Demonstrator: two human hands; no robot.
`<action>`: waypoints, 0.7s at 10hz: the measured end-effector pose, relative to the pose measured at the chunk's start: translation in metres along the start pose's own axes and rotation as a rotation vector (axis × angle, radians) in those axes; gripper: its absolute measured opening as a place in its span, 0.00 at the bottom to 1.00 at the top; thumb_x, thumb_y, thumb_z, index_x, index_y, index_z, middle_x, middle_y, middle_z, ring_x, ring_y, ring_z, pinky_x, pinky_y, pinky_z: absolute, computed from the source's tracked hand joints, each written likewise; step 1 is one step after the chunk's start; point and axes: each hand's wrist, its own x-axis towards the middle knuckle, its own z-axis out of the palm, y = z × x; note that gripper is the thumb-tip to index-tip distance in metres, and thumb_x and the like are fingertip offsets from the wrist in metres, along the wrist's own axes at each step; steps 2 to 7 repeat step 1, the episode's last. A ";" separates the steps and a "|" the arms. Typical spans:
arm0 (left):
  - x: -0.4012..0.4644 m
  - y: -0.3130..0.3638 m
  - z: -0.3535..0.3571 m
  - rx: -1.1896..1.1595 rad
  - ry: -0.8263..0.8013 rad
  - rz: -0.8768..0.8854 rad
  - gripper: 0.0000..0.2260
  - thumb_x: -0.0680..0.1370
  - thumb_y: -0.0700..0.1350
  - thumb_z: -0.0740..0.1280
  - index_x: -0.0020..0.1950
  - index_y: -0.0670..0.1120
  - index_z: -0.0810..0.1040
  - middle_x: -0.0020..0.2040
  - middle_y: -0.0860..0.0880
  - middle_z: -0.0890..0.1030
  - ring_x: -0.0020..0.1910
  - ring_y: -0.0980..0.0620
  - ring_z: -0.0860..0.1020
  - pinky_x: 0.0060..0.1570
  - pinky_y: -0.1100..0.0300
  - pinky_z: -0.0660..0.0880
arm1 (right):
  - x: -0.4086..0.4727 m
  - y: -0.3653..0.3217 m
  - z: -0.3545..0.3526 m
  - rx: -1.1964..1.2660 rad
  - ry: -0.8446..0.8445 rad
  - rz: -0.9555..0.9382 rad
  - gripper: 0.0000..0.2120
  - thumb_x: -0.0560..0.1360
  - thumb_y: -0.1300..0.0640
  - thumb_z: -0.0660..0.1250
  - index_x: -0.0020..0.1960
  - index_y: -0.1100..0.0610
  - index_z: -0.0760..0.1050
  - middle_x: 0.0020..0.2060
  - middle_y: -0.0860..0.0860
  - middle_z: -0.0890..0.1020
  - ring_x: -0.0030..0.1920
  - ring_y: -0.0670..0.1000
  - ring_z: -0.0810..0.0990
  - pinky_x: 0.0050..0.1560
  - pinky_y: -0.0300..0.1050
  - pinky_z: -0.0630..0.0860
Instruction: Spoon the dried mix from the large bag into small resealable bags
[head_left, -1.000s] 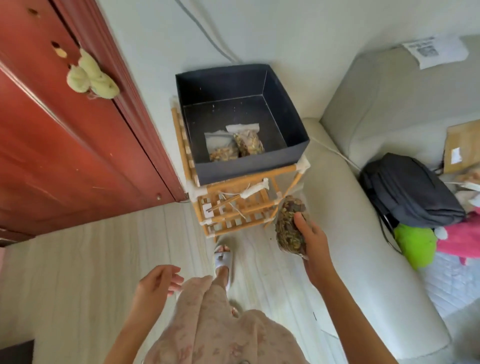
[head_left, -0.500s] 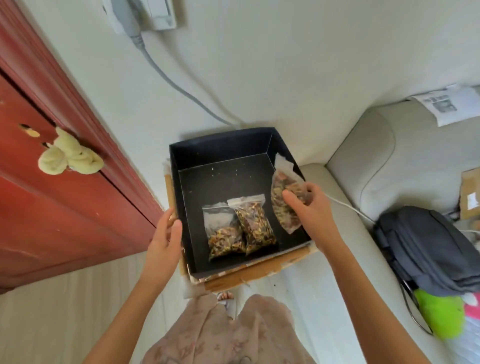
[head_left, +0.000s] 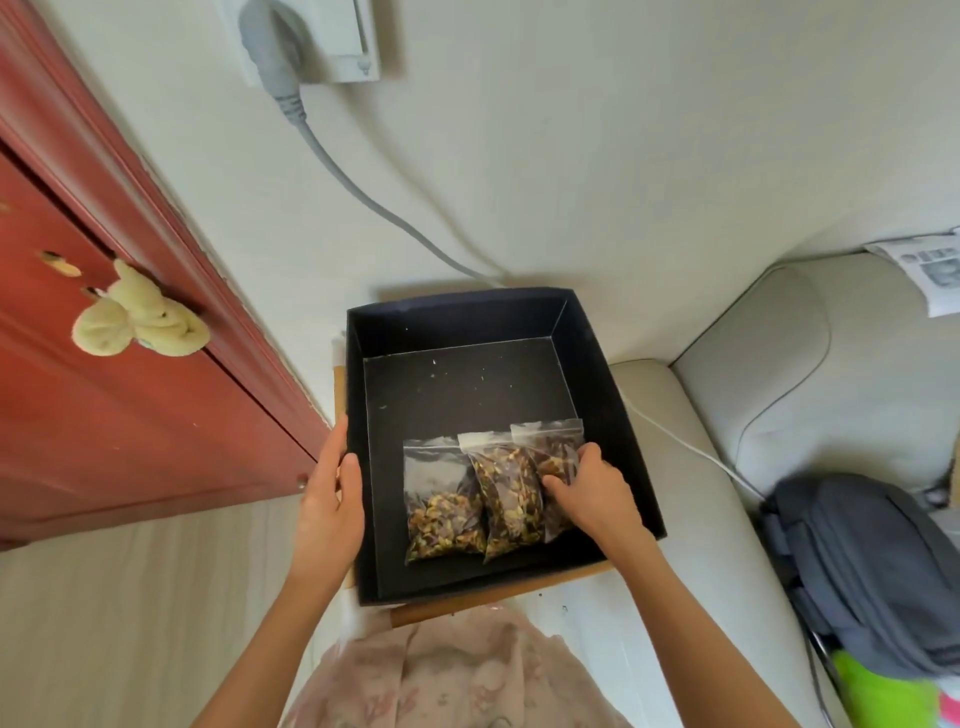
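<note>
A black open box (head_left: 467, 312) stands on a wooden stand against the wall. On its floor lie three small clear resealable bags of dried mix side by side: the left bag (head_left: 441, 504), the middle bag (head_left: 506, 493) and the right bag (head_left: 550, 441). My right hand (head_left: 592, 488) reaches into the box and holds the right bag, fingers curled over it, the bag resting against the middle one. My left hand (head_left: 332, 499) grips the box's left wall, thumb on the rim. The large bag and a spoon are not in view.
A grey sofa arm (head_left: 701, 519) flanks the box on the right, with a grey backpack (head_left: 872, 571) on the seat. A red door (head_left: 104, 415) stands to the left. A grey power cable (head_left: 363, 197) runs down the wall behind the box.
My right hand has carried the filled bag from beside the stand into the box and lowered it next to the other two. My left hand rose and took hold of the box's left wall.
</note>
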 end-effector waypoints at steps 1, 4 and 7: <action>0.000 0.001 0.001 -0.038 0.008 -0.023 0.20 0.82 0.46 0.52 0.75 0.56 0.57 0.60 0.72 0.63 0.40 0.85 0.66 0.37 0.86 0.62 | -0.002 -0.002 -0.022 0.055 0.011 -0.069 0.26 0.77 0.46 0.64 0.69 0.59 0.63 0.62 0.57 0.76 0.60 0.56 0.76 0.54 0.45 0.73; 0.000 0.001 0.001 -0.038 0.008 -0.023 0.20 0.82 0.46 0.52 0.75 0.56 0.57 0.60 0.72 0.63 0.40 0.85 0.66 0.37 0.86 0.62 | -0.002 -0.002 -0.022 0.055 0.011 -0.069 0.26 0.77 0.46 0.64 0.69 0.59 0.63 0.62 0.57 0.76 0.60 0.56 0.76 0.54 0.45 0.73; 0.000 0.001 0.001 -0.038 0.008 -0.023 0.20 0.82 0.46 0.52 0.75 0.56 0.57 0.60 0.72 0.63 0.40 0.85 0.66 0.37 0.86 0.62 | -0.002 -0.002 -0.022 0.055 0.011 -0.069 0.26 0.77 0.46 0.64 0.69 0.59 0.63 0.62 0.57 0.76 0.60 0.56 0.76 0.54 0.45 0.73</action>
